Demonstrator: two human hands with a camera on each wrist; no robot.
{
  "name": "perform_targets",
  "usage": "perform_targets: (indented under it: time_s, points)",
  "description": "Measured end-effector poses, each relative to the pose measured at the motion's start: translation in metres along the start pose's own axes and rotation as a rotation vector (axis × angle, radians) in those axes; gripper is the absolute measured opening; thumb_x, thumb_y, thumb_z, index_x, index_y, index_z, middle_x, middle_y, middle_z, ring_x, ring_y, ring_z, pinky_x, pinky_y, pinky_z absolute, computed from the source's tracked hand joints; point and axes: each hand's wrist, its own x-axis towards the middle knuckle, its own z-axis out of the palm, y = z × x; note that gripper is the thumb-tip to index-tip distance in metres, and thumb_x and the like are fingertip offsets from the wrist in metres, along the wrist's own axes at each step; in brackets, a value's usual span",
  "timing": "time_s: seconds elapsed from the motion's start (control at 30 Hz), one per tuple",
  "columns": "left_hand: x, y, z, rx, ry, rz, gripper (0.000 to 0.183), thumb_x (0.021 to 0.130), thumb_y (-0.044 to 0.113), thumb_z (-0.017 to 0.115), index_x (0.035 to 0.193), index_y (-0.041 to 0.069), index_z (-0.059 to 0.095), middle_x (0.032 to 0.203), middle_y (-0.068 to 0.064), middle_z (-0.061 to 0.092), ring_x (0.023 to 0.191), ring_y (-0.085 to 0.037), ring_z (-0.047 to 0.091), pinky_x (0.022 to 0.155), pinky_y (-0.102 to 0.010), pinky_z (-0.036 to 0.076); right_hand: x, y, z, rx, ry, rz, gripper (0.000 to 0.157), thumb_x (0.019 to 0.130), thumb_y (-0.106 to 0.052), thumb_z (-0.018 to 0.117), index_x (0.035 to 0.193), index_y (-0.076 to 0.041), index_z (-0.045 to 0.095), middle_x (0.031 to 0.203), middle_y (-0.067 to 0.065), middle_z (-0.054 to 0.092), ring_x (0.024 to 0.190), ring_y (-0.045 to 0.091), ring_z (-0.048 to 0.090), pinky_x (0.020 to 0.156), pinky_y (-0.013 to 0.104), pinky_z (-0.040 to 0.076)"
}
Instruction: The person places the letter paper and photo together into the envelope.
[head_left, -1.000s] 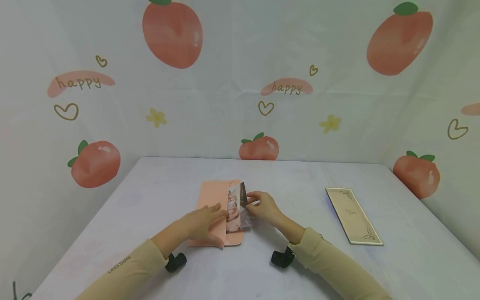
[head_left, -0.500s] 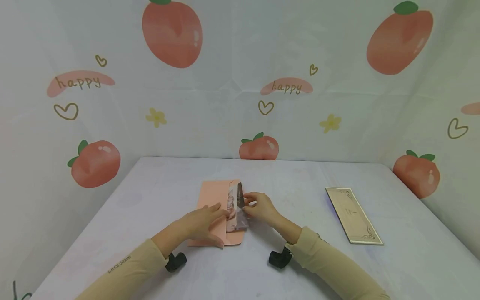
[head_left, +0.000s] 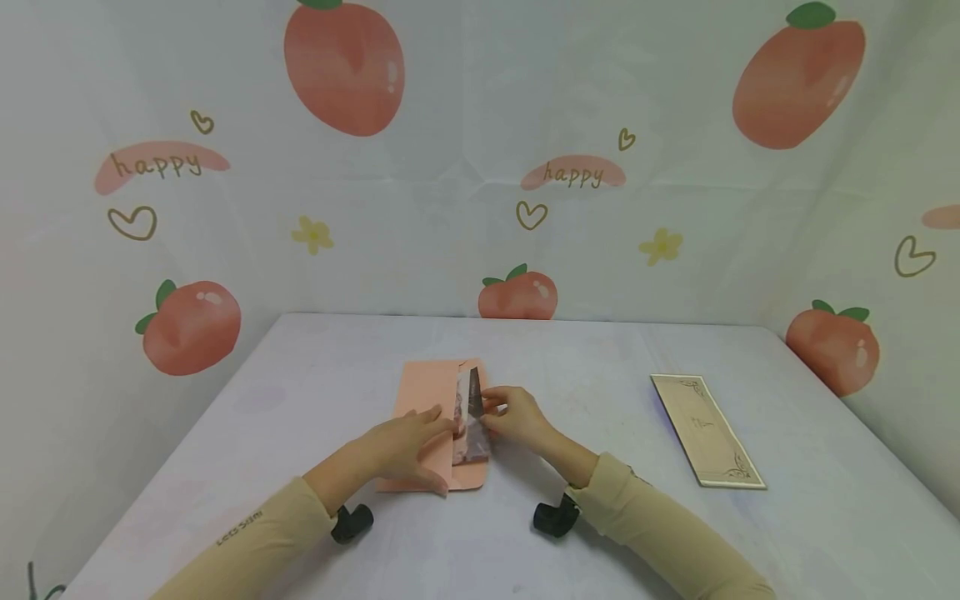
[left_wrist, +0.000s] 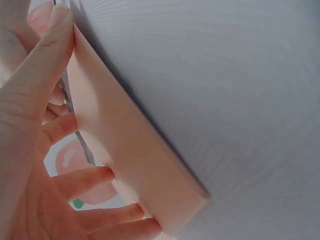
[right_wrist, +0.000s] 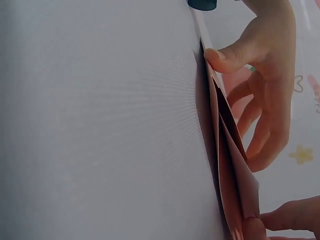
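A pink envelope [head_left: 426, 385] lies on the table in front of me, its opening toward the right. My left hand [head_left: 401, 450] rests on it with spread fingers, the thumb near the close edge. Several picture cards [head_left: 472, 437] stick out of the opening, their left part hidden inside. My right hand [head_left: 521, 417] pinches the cards at their right edge between thumb and fingers. In the right wrist view the envelope's mouth [right_wrist: 227, 115] gapes, with a card [right_wrist: 245, 175] between its layers.
A flat beige box [head_left: 708, 433] with dark corner ornaments lies at the right of the white table [head_left: 570, 350]. Behind the table hangs a white curtain [head_left: 450, 233] printed with peaches.
My right hand has moved left, and the picture cards have slid further into the envelope, so less of them shows. My left hand has stayed in place.
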Motion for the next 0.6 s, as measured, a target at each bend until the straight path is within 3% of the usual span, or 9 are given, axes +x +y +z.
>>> perform_targets:
  time_s: [0.6]
  points:
    - [0.0005,0.0004,-0.0001,-0.01,-0.013,-0.008,0.08,0.069,0.058,0.072,0.135,0.023,0.043,0.151,-0.019,0.031,0.129,-0.054,0.035,0.097,-0.063,0.039,0.0028,-0.0034,0.0053,-0.01,-0.023,-0.005,0.042,0.077,0.003,0.065,0.117,0.013,0.057,0.102,0.026,0.067,0.083,0.024,0.068,0.065,0.022,0.055]
